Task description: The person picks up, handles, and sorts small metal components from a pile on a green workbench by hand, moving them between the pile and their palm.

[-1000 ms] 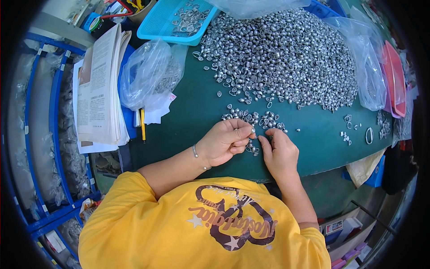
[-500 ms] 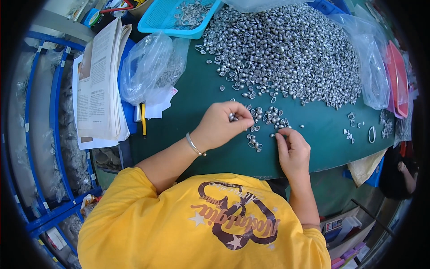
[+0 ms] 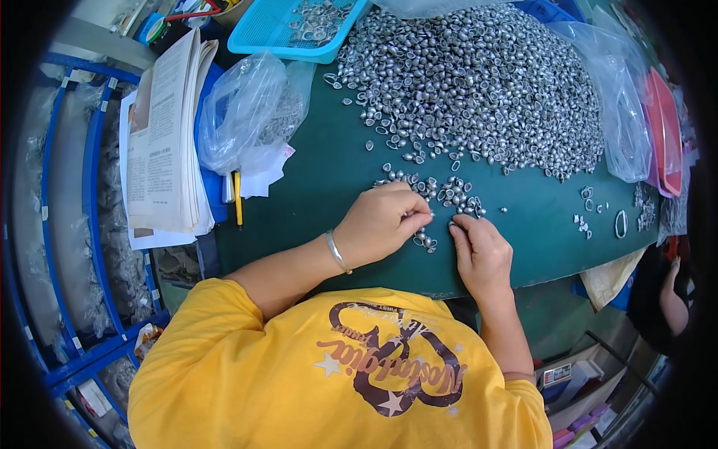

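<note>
Small silver metal pieces, rounded like hollow drops, lie in a loose cluster [image 3: 453, 191] in front of my hands on the green tabletop [image 3: 299, 217]. Over the cluster's near left side, my left hand [image 3: 383, 224] has its thumb and forefinger pressed together; what they pinch, if anything, is hidden. A silver bangle [image 3: 336, 251] circles that wrist. My right hand [image 3: 482, 253] is closed at the cluster's near right, pinching a small dark metal piece [image 3: 452, 223] at its fingertips. Beyond both hands rises a large heap of the same pieces [image 3: 479, 82].
A blue mesh basket [image 3: 329, 52] of metal parts stands at the far left. Beside it are a plastic bag [image 3: 250, 112], a newspaper stack [image 3: 168, 142] and a yellow pen [image 3: 238, 198]. A red tray [image 3: 663, 127] and a loose ring [image 3: 621, 224] lie right.
My left hand has turned palm-down and moved slightly nearer; the pieces seen under its curled fingers now lie on the table beyond it. My right hand has shifted slightly left.
</note>
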`<state>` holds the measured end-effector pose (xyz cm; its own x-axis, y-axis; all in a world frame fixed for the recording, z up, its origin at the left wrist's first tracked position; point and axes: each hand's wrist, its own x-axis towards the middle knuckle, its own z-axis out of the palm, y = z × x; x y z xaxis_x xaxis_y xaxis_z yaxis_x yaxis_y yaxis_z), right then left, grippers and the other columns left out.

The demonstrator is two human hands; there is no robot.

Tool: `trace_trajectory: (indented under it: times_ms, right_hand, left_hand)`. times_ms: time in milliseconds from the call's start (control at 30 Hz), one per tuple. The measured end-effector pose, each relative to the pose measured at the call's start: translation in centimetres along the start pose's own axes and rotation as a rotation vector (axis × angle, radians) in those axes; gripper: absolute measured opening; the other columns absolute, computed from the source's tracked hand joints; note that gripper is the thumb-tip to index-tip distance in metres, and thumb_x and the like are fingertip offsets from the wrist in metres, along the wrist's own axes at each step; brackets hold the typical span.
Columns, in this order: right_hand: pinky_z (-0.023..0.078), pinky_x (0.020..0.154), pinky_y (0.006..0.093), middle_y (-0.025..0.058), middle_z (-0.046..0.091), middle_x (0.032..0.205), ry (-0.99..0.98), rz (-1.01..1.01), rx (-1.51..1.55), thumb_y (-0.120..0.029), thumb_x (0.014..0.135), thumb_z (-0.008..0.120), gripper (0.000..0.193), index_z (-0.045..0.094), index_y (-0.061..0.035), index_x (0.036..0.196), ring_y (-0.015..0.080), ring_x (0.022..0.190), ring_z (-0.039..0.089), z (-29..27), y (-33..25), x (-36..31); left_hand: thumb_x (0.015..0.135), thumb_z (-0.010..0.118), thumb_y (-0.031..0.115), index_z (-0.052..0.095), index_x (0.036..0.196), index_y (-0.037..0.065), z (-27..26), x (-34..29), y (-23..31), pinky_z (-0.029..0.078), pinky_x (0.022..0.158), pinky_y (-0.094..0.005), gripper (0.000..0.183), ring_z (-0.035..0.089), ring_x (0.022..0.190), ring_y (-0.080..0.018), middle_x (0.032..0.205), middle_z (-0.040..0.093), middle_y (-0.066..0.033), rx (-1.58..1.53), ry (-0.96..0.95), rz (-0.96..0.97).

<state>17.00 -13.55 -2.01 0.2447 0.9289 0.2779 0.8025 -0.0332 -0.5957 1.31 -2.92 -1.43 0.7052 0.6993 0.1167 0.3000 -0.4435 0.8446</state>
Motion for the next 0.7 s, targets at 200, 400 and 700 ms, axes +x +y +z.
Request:
trace_trajectory:
  times_ms: [200, 400, 700]
  right_hand:
    - [0.041, 0.048, 0.0248, 0.005, 0.055, 0.065, -0.058, 0.164, 0.287, -0.004, 0.077, 0.064, 0.008, 0.063, -0.0034, 0.085, 0.015, 0.053, 0.053, -0.4, -0.2, -0.1]
    - [0.029, 0.046, 0.0166, -0.0028, 0.052, 0.064, -0.28, 0.603, 1.272, 0.0, 0.08, 0.06, 0.009, 0.063, 0.0028, 0.088, 0.0033, 0.053, 0.041, -1.6, 0.0, 0.2]
    - [0.024, 0.037, 0.0195, 0.0134, 0.051, 0.068, -0.26, 0.624, 1.996, -0.002, 0.08, 0.044, 0.016, 0.054, 0.0043, 0.09, 0.0095, 0.044, 0.034, -1.0, 1.2, -0.1]
  left_hand:
    - [0.083, 0.061, 0.009, 0.06, 0.083, 0.002, -0.5, -0.5, 1.1, 0.034, 0.05, -0.018, 0.007, 0.043, 0.057, -0.0053, 0.07, 0.053, 0.0022, -0.846, -0.223, -0.442]
    - [0.085, 0.056, 0.004, 0.058, 0.09, 0.002, 0.3, -1.8, -0.2, 0.03, 0.046, -0.0174, 0.006, 0.038, 0.052, -0.0064, 0.075, 0.053, -0.0041, -1.525, -0.344, -0.634]
    - [0.079, 0.05, -0.004, 0.057, 0.083, 0.003, -3.2, -1.5, -1.3, 0.031, 0.04, -0.0145, 0.011, 0.04, 0.05, -0.0052, 0.082, 0.055, -0.0141, -1.717, -0.21, -0.554]
